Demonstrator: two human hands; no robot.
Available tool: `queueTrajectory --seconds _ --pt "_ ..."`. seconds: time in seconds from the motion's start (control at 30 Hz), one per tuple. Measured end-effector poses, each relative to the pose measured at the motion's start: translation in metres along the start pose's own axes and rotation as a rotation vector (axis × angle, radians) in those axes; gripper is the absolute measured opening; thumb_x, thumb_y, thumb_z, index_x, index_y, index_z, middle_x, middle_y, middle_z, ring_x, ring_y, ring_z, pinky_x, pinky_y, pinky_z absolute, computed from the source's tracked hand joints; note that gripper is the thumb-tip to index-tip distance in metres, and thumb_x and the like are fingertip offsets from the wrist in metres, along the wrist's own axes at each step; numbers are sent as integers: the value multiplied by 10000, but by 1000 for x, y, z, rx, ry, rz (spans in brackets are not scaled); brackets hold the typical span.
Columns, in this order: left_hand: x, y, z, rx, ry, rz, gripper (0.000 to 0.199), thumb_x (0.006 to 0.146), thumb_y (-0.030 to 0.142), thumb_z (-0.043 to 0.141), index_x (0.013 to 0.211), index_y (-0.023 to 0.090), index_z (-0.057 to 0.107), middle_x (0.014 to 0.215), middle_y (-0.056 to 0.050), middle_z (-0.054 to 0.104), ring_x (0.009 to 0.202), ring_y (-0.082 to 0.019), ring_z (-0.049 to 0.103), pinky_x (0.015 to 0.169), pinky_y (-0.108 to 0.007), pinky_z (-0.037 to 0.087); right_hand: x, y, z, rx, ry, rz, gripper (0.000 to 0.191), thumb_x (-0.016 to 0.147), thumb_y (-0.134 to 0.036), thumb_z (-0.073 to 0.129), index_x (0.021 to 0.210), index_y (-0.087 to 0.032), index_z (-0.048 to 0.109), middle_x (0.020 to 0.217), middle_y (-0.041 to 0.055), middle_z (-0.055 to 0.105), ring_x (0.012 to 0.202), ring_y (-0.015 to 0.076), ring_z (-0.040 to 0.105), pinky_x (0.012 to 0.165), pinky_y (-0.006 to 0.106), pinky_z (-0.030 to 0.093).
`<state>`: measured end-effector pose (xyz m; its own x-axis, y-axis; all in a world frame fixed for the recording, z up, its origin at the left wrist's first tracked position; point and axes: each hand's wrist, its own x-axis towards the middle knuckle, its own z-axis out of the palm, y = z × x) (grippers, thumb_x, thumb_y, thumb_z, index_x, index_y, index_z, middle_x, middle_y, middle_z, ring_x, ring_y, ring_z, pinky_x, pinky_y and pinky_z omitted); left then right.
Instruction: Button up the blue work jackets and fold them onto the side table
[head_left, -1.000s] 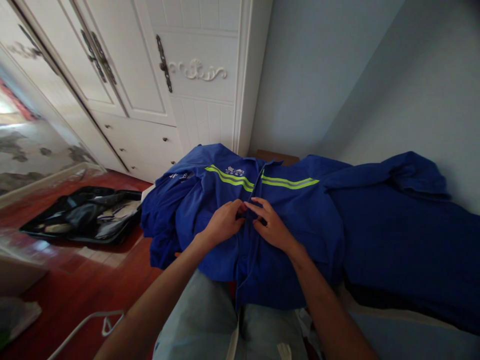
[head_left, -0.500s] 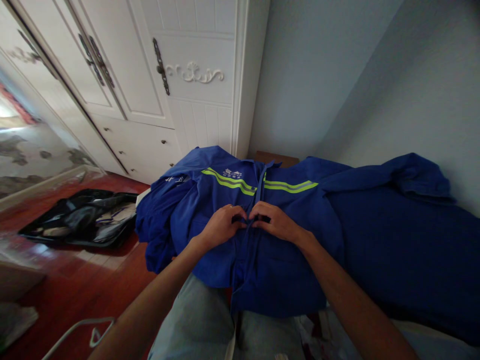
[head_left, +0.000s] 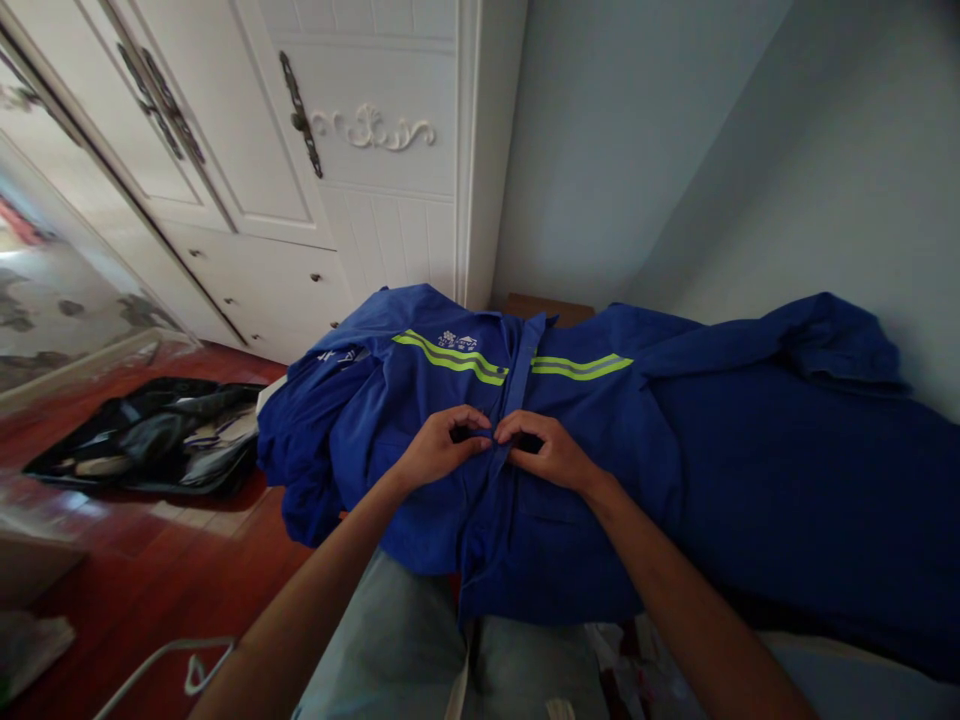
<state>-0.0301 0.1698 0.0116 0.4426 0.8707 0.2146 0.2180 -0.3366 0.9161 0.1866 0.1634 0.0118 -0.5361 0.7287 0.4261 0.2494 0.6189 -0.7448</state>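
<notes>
Both hands meet at the front edges of a blue jacket [head_left: 600, 430], which lies face up under them, spread across the person's lap. Left hand [head_left: 439, 448] pinches the cloth between thumb and fingers; right hand [head_left: 553, 450], just beside it, pinches the long front strip [head_left: 519, 385] in the same way, the fingertips of the two almost touching. Whether a button sits between those fingertips cannot be made out.

Beyond the hands, toward the collar, yellow-green bands [head_left: 583, 368] with a grey centre line cross the chest on either side of the strip, and a pale printed logo [head_left: 457, 342] sits above the band on the left hand's side. Nearer the body than the hands, the hem hangs over grey-green trousers [head_left: 409, 625].

Out to the left of the left hand, more bunched blue cloth [head_left: 304, 435] lies against the jacket; farther off, a black suitcase [head_left: 142, 440] filled with items rests on the red floor [head_left: 247, 560]. Well past both hands stands a white wardrobe [head_left: 390, 235].
</notes>
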Motion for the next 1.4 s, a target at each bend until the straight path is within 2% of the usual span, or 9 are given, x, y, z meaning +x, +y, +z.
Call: queueTrajectory --seconds 0.3,0.6,0.9,1.07,1.27,1.4 --pt "-2 -7 2 -103 66 -34 197 750 297 744 869 158 672 842 -33 690 795 -156 634 747 -278 485 0 2 5 -137 19 -39 89 838 -206 615 914 -165 641 910 34 655 835 111 620 779 229 490" --pt "-5 -2 3 -37 122 -7 175 754 297 743 824 156 667 785 -11 676 738 -130 610 695 -251 463 -1 2 7 -216 31 -89 154 810 -163 589 958 -163 632 940 38 658 869 120 628 801 233 487" --pt "-6 -4 -1 2 62 54 203 762 310 741 851 154 649 816 -18 665 785 -142 605 745 -275 467 0 1 8 -240 27 -146 148 792 -152 592 936 -163 623 934 31 649 856 118 619 794 230 487" --pt "-8 3 -3 34 15 99 250 777 350 726 907 162 627 930 -43 676 896 -173 622 833 -312 484 0 3 9 -275 30 -160 156 780 -157 598 935 -160 616 925 32 647 850 125 619 787 235 488" --pt "-16 11 -2 370 -51 202 378 792 344 694 1133 203 610 1133 -59 684 1078 -223 621 986 -370 446 -1 5 9 -302 36 -179 170 776 -156 600 945 -168 615 937 34 655 869 133 626 803 243 490" --pt "-21 25 0 596 -86 162 456 779 367 676 1188 181 594 1121 -82 690 1060 -254 630 966 -399 463 -2 5 9 -320 26 -170 157 777 -165 603 934 -168 610 925 30 653 858 129 621 799 242 485"
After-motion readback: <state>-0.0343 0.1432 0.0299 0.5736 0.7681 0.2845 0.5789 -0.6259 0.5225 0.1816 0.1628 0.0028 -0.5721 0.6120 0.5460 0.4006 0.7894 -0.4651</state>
